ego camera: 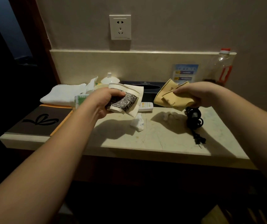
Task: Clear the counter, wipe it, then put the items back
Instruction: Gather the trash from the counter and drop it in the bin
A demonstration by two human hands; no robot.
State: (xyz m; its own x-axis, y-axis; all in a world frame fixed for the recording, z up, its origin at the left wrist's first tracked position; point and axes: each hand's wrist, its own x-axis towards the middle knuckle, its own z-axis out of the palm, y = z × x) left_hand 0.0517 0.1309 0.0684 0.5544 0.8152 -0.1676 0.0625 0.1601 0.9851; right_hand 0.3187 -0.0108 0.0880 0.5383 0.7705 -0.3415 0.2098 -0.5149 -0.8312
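My left hand (pixel 104 101) grips flattened paper cups (pixel 129 101), white with a black printed band, above the pale marble counter (pixel 162 139). My right hand (pixel 192 94) grips two flattened tan paper cups (pixel 166 96) over the counter's right half. On the counter lie two crumpled tissues (pixel 137 122) (pixel 170 114), a coiled black power cord with plug (pixel 195 122) and a white remote (pixel 145 105). A folded white towel (pixel 63 94) sits at the back left.
A dark folder with a logo (pixel 39 122) lies at the left end. A black tissue box (pixel 147 89), a white lidded cup (pixel 109 80), a green packet (pixel 80 101), a sign card (pixel 186 72) and an empty plastic bottle (pixel 221 68) line the back. A wall socket (pixel 120 27) is above.
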